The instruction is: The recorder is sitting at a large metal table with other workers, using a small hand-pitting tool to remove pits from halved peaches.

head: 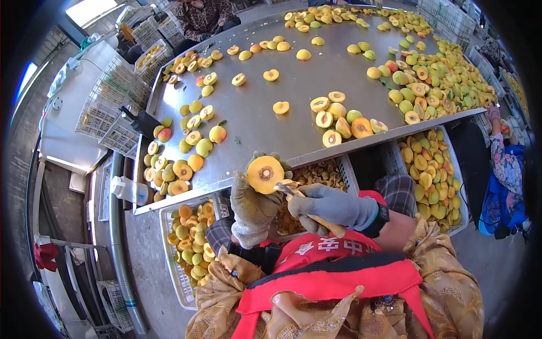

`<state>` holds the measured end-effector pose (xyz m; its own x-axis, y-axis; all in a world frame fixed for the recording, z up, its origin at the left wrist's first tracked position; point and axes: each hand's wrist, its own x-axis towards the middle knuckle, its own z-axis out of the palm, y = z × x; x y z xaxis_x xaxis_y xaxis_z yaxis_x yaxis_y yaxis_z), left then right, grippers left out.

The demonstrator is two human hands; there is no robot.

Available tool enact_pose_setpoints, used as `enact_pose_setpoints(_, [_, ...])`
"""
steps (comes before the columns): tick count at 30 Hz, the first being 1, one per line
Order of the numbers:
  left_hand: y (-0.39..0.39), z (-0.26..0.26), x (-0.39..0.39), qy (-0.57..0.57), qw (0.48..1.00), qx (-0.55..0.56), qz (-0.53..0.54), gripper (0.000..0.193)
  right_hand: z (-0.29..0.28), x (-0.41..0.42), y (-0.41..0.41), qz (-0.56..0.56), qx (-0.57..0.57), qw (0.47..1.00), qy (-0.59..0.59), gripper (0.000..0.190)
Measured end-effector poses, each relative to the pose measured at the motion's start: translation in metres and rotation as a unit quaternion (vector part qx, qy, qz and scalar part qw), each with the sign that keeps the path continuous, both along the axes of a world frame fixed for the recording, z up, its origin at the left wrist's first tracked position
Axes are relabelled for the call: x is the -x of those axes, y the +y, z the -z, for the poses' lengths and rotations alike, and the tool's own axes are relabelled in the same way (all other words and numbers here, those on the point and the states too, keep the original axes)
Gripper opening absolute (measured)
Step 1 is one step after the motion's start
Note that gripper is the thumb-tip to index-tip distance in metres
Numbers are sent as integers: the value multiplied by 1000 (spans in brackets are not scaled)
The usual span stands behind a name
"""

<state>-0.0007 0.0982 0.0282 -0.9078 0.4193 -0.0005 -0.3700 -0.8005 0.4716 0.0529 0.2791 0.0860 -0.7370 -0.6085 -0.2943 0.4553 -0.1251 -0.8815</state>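
Gloved, my left hand (254, 207) holds a halved yellow peach (265, 174) with its cut face up and the pit's centre showing. My right hand (332, 207), in a grey glove, grips a wooden-handled pitting tool (328, 224); its metal end is beside the peach half's right edge, with a bit of peach at it. Both hands are just off the near edge of a metal table (254, 123). Halved peaches (338, 114) lie in a cluster on the table beyond my right hand, and more peaches (178, 171) lie at its left corner.
Below the table edge stand a left crate of peach halves (169, 254), a middle crate of scraps (349, 176) and a right crate of halves (459, 190). A knife block (144, 123) and a white bottle (129, 190) sit by the left edge. Other people are at the far left and right.
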Motion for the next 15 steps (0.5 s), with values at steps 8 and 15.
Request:
enact_pose_setpoints(8, [12, -11, -17, 52, 987, 133, -71, 51, 27, 0, -15, 88, -55, 995, 14, 26])
enact_pose_setpoints(15, [13, 0, -19, 177, 954, 206, -125, 54, 7, -9, -16, 151, -112, 978, 89, 28])
